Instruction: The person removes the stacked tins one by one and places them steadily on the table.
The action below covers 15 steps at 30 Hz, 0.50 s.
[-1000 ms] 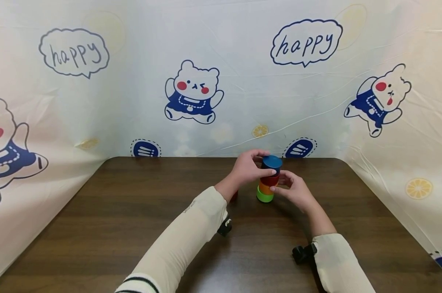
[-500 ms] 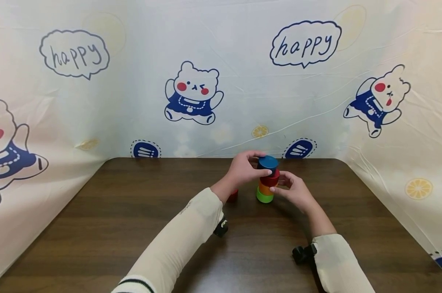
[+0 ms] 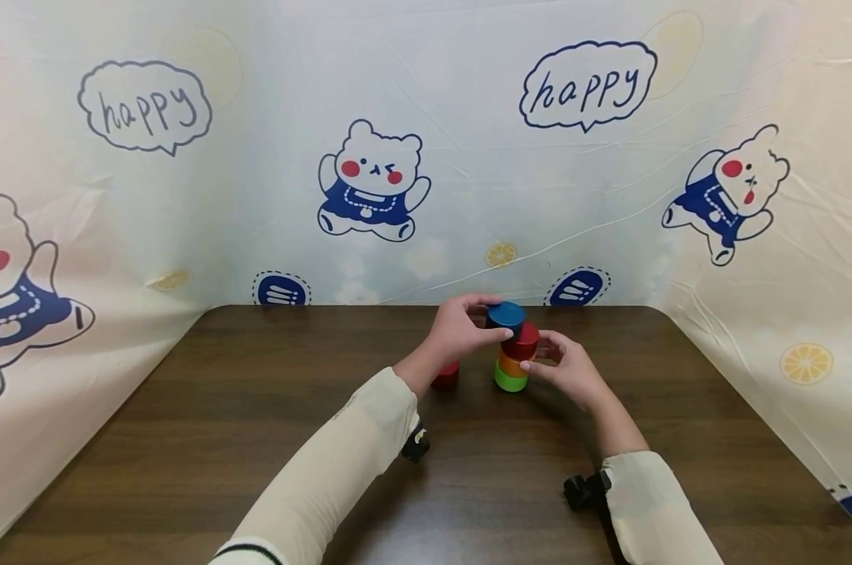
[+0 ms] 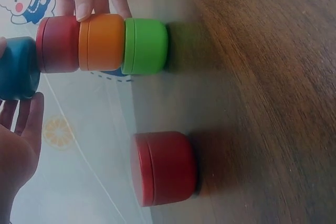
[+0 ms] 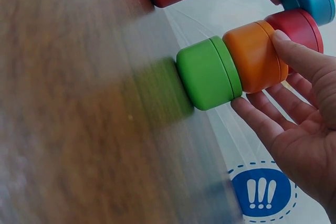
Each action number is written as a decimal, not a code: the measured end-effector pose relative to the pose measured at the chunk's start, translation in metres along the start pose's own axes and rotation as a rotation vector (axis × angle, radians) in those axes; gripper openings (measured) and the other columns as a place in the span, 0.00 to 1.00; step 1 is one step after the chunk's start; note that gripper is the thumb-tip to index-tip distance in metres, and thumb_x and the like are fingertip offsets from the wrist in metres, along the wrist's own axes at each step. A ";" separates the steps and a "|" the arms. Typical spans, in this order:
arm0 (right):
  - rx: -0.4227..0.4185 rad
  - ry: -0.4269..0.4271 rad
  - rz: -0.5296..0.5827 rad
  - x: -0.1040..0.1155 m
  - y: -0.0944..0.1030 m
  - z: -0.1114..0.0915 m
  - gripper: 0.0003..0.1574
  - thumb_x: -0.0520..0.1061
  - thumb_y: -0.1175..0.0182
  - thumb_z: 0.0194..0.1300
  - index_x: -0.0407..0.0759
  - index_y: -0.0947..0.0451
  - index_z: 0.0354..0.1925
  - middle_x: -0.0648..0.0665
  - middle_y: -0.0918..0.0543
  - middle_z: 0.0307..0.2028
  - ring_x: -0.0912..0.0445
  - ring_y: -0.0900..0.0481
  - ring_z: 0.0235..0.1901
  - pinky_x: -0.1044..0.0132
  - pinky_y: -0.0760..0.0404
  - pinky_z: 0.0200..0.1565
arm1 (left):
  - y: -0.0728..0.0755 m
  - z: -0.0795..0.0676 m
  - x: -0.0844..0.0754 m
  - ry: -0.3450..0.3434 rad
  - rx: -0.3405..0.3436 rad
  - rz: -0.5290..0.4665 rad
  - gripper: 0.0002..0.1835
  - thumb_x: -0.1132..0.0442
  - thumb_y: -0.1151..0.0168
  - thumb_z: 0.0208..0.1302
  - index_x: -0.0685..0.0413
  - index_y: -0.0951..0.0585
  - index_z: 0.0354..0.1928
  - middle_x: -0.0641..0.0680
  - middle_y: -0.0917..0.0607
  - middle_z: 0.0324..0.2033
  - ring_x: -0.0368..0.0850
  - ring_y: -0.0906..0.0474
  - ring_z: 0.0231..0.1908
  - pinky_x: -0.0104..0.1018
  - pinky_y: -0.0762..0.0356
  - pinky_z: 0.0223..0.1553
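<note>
My left hand [image 3: 460, 328] grips a blue lidded jar [image 3: 506, 315] between thumb and fingers at the top of a stack. In the left wrist view the blue jar sits off-centre against the upper red jar [image 4: 59, 44]. Below that red one come an orange jar [image 5: 253, 59] and, at the bottom, a green jar [image 5: 207, 74] standing on the table. My right hand [image 3: 570, 370] steadies the stack from the right, its thumb on the orange jar and its fingers round the far side. A second red jar [image 4: 167, 169] stands apart, left of the stack.
The dark wooden table [image 3: 256, 439] ends just behind the stack, where a printed cloth [image 3: 468, 157] hangs at the back and both sides. A black wrist camera [image 3: 585, 490] sits on the right wrist.
My left hand has drawn the blue jar leftward, from squarely over the stack to partly off it. More of both red jars now shows. The right hand stays in place.
</note>
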State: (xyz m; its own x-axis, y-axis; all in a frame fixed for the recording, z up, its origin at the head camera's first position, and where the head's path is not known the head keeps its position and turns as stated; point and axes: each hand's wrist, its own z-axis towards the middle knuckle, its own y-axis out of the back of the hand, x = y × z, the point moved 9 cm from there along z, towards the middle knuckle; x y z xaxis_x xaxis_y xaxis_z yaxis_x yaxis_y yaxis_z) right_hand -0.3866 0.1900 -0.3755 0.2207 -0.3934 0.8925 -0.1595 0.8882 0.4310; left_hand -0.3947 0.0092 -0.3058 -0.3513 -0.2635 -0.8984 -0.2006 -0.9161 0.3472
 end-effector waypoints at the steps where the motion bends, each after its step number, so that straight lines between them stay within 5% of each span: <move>1: 0.000 -0.002 -0.002 -0.001 0.000 0.000 0.38 0.48 0.30 0.60 0.41 0.31 0.64 0.37 0.23 0.57 0.41 0.26 0.57 0.46 0.26 0.58 | 0.001 -0.001 0.000 -0.003 0.000 -0.002 0.26 0.57 0.25 0.54 0.48 0.19 0.57 0.51 0.18 0.51 0.48 0.21 0.49 0.39 0.18 0.45; 15: 0.001 -0.015 -0.001 -0.002 0.000 0.000 0.38 0.48 0.30 0.60 0.42 0.32 0.65 0.37 0.23 0.58 0.41 0.27 0.58 0.46 0.26 0.58 | 0.019 -0.011 0.005 0.022 0.002 -0.034 0.26 0.57 0.24 0.53 0.45 0.19 0.57 0.51 0.18 0.51 0.49 0.21 0.50 0.40 0.18 0.46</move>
State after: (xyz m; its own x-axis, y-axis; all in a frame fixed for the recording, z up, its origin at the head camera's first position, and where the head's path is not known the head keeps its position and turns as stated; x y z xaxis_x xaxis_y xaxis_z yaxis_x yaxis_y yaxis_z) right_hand -0.3872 0.1911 -0.3776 0.2068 -0.3978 0.8939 -0.1603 0.8875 0.4321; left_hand -0.3901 -0.0127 -0.3069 -0.3238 -0.2392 -0.9154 -0.2141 -0.9239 0.3172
